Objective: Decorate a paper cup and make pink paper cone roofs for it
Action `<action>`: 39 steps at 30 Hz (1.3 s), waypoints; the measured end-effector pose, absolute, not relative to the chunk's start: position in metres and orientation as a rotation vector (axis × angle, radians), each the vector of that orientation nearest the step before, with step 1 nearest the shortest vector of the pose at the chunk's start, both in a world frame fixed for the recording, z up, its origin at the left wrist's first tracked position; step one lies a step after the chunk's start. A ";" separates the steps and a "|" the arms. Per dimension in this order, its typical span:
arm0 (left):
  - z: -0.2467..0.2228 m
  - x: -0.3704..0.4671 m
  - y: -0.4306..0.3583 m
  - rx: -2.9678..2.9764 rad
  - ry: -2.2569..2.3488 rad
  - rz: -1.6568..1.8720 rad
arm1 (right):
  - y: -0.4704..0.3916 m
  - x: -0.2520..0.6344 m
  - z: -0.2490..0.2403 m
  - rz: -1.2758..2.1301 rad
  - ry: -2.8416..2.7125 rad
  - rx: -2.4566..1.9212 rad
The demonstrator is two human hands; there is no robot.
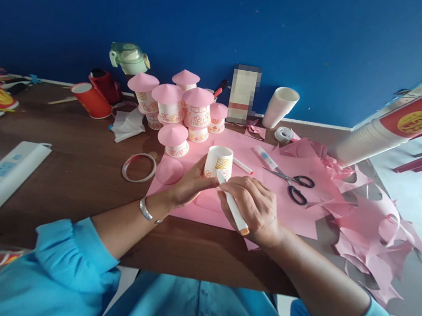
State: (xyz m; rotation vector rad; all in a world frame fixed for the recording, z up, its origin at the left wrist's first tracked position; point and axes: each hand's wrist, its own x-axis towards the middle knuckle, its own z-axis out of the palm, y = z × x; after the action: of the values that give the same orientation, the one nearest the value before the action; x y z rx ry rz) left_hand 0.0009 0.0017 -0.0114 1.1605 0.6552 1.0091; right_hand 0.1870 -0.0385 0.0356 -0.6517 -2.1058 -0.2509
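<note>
Our left hand (191, 184) is clamped round an upside-down paper cup (219, 161) standing on the pink paper (290, 213) at mid-table; our right hand (255, 207) is closed on a white marker (232, 204), its tip touching the cup wall. We judge the light cup could twist or dent under pressure, skewing the line. The marker might also stain the paper beneath, and the finished cup houses (182, 102) stand close behind.

Bare table (83, 180) lies open along the near edge and left of the tape ring (139, 167). The far edge is blocked by capped cups (181, 105), the right edge by pink scraps (375, 232); scissors (293, 184) lie between.
</note>
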 end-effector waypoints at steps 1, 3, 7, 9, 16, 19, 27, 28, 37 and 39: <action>-0.011 0.001 0.001 1.155 0.656 1.010 | -0.038 0.187 0.036 -0.251 -2.107 -0.648; -0.009 0.001 0.001 1.146 0.656 1.009 | -0.038 0.187 0.037 -0.254 -2.108 -0.641; -0.007 0.002 0.001 1.153 0.637 0.994 | -0.037 0.189 0.041 -0.271 -2.063 -0.649; -0.007 0.002 0.001 1.169 0.621 1.000 | -0.036 0.191 0.044 -0.278 -2.038 -0.665; -0.005 0.004 0.003 1.205 0.601 1.017 | -0.034 0.193 0.047 -0.287 -2.043 -0.695; -0.008 0.004 0.003 1.197 0.614 0.996 | -0.035 0.192 0.045 -0.281 -2.047 -0.693; -0.012 0.000 0.002 1.226 0.652 1.005 | -0.038 0.189 0.034 -0.240 -2.097 -0.689; -0.013 0.000 0.002 1.227 0.656 1.005 | -0.038 0.189 0.033 -0.234 -2.102 -0.689; -0.010 0.001 0.002 1.265 0.631 0.998 | -0.037 0.189 0.042 -0.277 -2.045 -0.649; -0.008 0.001 0.002 1.259 0.630 0.989 | -0.036 0.190 0.046 -0.287 -2.022 -0.657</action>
State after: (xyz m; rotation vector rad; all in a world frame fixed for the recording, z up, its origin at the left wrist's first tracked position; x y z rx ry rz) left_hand 0.0010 0.0019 -0.0075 1.2590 0.6299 0.9886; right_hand 0.1896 -0.0361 0.0457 -0.6570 -2.0220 -0.2871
